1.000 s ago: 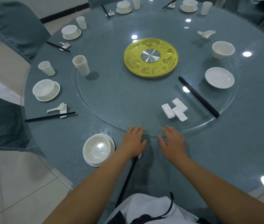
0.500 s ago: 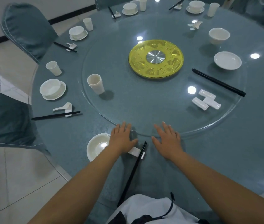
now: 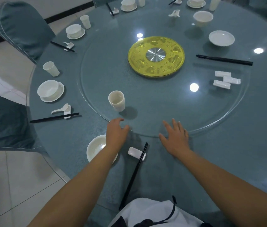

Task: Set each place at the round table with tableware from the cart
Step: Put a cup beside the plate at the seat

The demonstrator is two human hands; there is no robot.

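Fingers of both hands are relaxed, holding nothing: left hand (image 3: 116,134) and right hand (image 3: 175,137) at the glass turntable (image 3: 224,122) rim, stacked cups (image 3: 116,100) just inside.

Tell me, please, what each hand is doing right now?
Left hand: open, fingers loosely bent at the glass turntable edge, holding nothing.
Right hand: open, fingers spread flat, holding nothing.
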